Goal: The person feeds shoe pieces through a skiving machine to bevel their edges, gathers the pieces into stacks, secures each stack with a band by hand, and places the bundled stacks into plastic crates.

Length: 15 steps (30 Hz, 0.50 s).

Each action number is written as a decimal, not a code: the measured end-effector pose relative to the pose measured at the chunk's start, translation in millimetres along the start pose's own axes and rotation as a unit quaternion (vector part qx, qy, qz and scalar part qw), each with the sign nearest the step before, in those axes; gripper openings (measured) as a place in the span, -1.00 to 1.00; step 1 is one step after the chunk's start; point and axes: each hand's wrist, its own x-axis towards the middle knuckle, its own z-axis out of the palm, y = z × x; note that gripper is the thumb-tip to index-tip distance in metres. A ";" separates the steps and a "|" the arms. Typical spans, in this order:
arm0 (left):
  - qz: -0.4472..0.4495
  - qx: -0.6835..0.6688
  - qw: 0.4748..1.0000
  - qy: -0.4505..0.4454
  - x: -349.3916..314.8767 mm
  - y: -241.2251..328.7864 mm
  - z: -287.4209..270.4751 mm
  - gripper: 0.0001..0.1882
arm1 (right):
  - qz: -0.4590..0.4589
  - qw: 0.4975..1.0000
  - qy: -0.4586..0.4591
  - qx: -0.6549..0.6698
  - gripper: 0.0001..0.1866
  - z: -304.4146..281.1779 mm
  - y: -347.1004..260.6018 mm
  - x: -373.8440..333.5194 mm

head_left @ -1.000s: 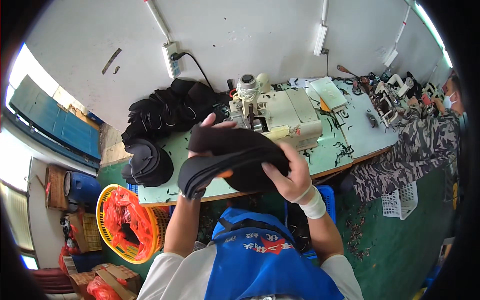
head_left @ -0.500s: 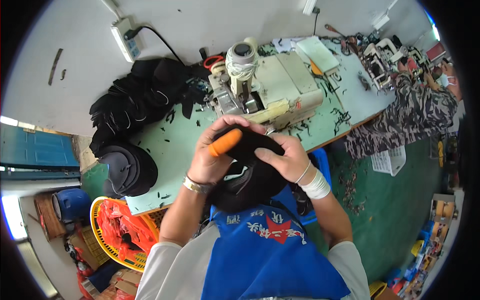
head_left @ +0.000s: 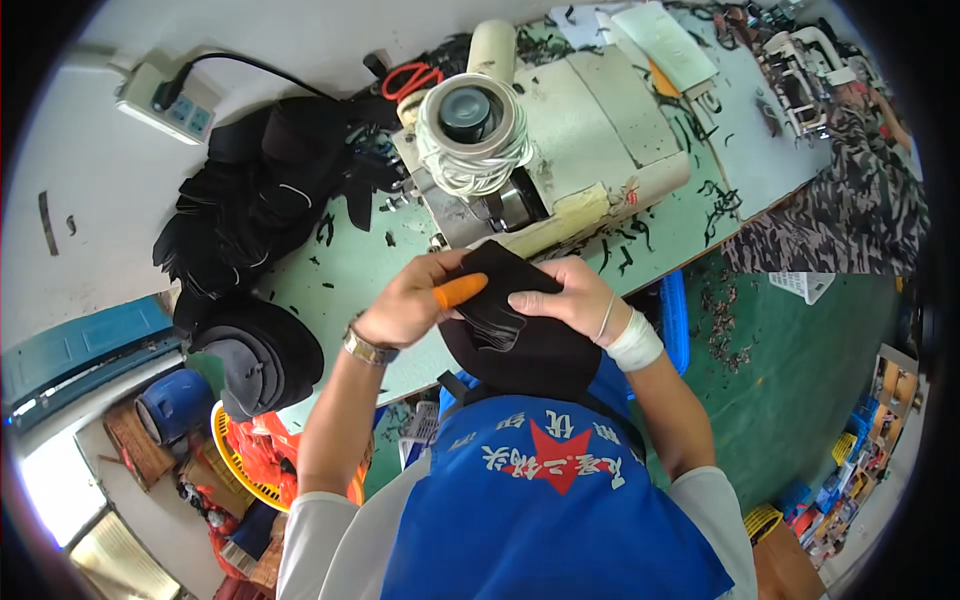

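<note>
At frame centre, above the green bench [head_left: 350,270], both hands, left [head_left: 405,305] and right [head_left: 570,300], grasping black fabric piece [head_left: 520,340]; lower left, orange basket [head_left: 235,455] holding red bags.

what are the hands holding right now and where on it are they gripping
Both hands hold one black fabric piece by its upper end: the left hand, with an orange finger cover, pinches the left edge, and the right hand grips the top right.
</note>
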 end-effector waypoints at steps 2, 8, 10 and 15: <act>-0.054 0.169 0.984 0.005 8.4 21.5 -2.5 -0.74 | 0.071 0.987 -0.049 0.132 -0.58 -5.7 1.2 4.5; -0.081 0.096 0.988 0.094 32.0 -3.8 -15.8 -0.76 | 0.077 0.988 -0.022 0.133 -0.61 -0.6 7.8 15.8; -0.076 0.086 0.986 0.122 32.9 -5.6 -14.8 -0.77 | 0.098 0.974 0.031 0.200 -0.61 1.7 -4.7 12.3; -0.051 0.110 0.983 0.141 39.0 -3.6 -4.7 -0.77 | 0.071 0.977 0.085 0.184 -0.64 -4.3 -10.8 9.4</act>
